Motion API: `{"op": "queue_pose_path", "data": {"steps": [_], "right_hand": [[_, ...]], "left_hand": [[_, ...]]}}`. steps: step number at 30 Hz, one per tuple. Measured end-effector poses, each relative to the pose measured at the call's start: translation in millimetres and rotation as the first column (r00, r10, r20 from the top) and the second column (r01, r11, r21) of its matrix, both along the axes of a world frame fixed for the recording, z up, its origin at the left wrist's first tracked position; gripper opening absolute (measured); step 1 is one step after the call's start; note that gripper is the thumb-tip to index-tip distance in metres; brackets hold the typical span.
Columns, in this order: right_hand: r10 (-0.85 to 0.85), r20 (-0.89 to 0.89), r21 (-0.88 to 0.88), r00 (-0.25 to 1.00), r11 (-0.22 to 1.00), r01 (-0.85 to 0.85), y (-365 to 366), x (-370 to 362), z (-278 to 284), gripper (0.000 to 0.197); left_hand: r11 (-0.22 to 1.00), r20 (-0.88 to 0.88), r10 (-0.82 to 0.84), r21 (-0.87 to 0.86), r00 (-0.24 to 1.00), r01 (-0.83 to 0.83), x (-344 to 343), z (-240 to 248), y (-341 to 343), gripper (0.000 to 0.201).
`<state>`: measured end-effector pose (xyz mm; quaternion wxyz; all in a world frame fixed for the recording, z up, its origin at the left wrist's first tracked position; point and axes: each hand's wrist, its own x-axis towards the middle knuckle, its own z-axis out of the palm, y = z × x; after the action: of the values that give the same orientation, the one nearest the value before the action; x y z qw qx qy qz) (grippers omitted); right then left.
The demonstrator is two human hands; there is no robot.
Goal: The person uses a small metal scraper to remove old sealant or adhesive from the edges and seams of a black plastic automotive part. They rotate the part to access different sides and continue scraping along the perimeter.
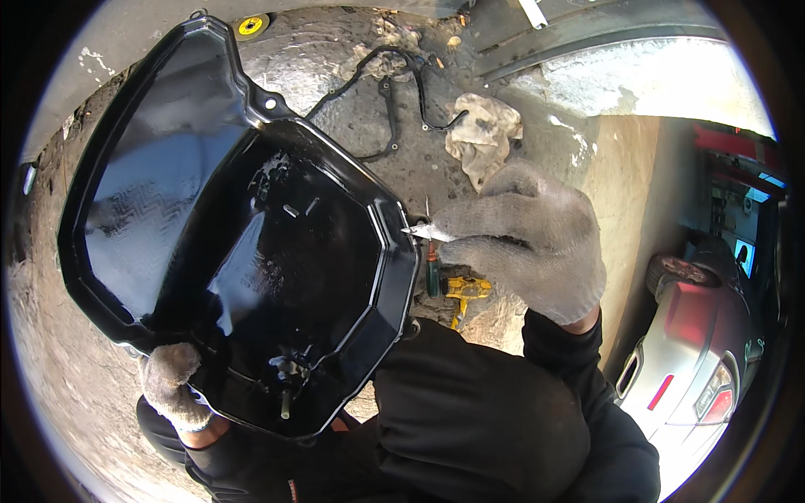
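A large black oil pan [277, 268] lies tilted across my lap, its hollow side facing up. Inside it, near the lower end, stands a small threaded stud or bolt [285, 402]. My left hand [173, 381], in a grey knit glove, is closed on the pan's lower left rim. On the other side my gloved right hand [537, 239] pinches a small pale pointed piece [425, 232], possibly a blade or a scrap. Its tip touches or nearly touches the pan's right flange. The rest of that piece is hidden in my fingers.
Beyond the pan, a black gasket [394, 126] lies loose on the stained floor, close to a crumpled rag [484, 134]. A screwdriver [433, 270] and a yellow-and-black power drill [466, 291] rest below my right hand. A yellow disc [250, 27] sits at the top; a car [692, 352] stands far right.
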<state>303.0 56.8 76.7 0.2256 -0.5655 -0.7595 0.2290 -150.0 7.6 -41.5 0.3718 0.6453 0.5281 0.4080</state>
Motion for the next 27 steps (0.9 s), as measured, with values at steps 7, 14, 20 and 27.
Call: {"op": "queue_pose_path", "data": {"steps": [7, 14, 20, 27], "right_hand": [[-0.035, 0.012, -0.001, 0.999, 0.999, 0.035, 2.4, 2.6, -13.0, 0.027], [-0.191, -0.133, -0.041, 0.973, 0.981, 0.187, 7.5, 1.0, -18.2, 0.033], [-0.212, -0.233, -0.106, 0.949, 0.976, 0.192, -8.9, 6.0, -1.1, 0.035], [-0.05, -0.061, -0.106, 0.997, 0.993, 0.043, -8.7, -3.0, 4.2, 0.03]], "left_hand": [[0.997, -0.049, 0.057, -0.039, 0.997, -0.059, -13.9, -0.1, -7.6, 0.026], [0.999, 0.027, 0.03, -0.043, 0.999, -0.029, -8.9, -3.8, -6.3, 0.025], [0.996, 0.008, 0.063, -0.068, 0.998, -0.062, -18.3, -5.7, -9.9, 0.024], [0.991, -0.044, 0.098, -0.082, 0.994, -0.102, -29.1, -6.8, -18.1, 0.023]]}}
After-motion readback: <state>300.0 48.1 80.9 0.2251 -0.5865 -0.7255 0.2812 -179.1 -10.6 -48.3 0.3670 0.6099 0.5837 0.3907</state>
